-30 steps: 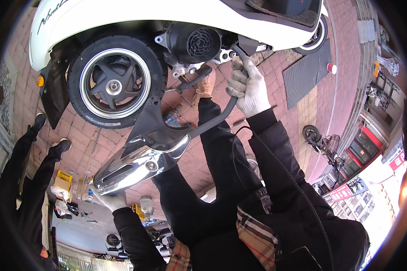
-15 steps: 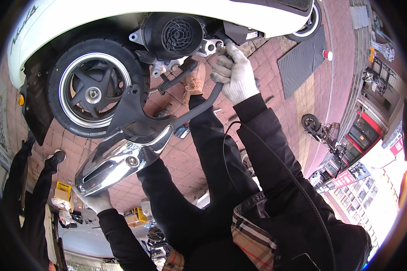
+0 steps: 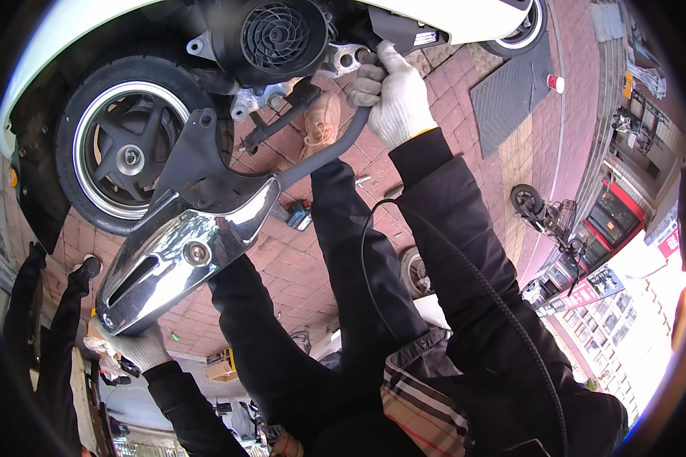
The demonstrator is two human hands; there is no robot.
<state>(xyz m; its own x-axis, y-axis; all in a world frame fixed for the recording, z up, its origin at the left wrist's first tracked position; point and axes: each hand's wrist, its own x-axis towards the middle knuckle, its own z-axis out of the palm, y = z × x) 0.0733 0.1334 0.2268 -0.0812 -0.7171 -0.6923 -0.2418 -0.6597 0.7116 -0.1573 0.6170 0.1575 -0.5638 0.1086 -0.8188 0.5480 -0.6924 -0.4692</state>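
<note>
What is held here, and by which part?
A scooter exhaust: the left hand holds its chrome-covered muffler at the tail end; the right hand grips the bent pipe near its other end.

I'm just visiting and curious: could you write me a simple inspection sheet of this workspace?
Surface: reddish brick paving.
Things being handled: chrome-and-black exhaust, its pipe end close to the engine of a white scooter; whether they touch is hidden.
Clutter: blue-and-black object on the ground, grey mat, red-and-white cup by the mat's edge.
Hands: both gloved; left hand at the exhaust's far end, fingers partly hidden; right hand curled around the pipe end.
Cables: black cable running along the right sleeve.
Surroundings: another person's legs at left; parked two-wheeler at right.
</note>
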